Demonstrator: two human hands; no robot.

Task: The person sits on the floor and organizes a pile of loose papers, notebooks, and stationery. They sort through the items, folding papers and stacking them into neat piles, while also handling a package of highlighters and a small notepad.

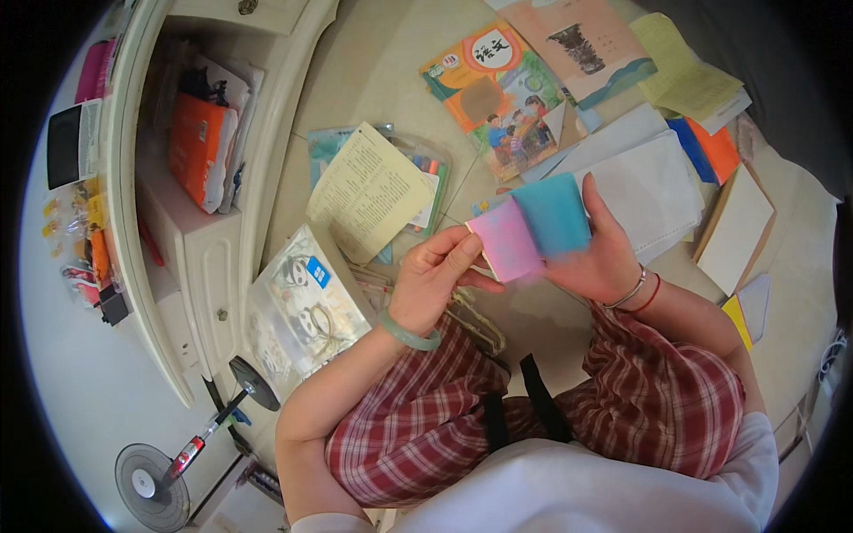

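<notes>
A small pink-and-blue notepad is held in front of me, its pink part on the left and its blue part on the right. My left hand pinches the pink part at its left edge between thumb and fingers. Against the blue part lies my right hand, its thumb raised along the right edge and the other fingers mostly hidden behind. Just left of the pad, a yellowish printed sheet lies on a case of coloured markers. Beyond it is a colourful picture-covered textbook.
A box with panda pictures stands by my left forearm, near a white cabinet with an orange package. White papers, a peach-coloured booklet and a yellow-green sheet spread to the right. A dumbbell lies at lower left.
</notes>
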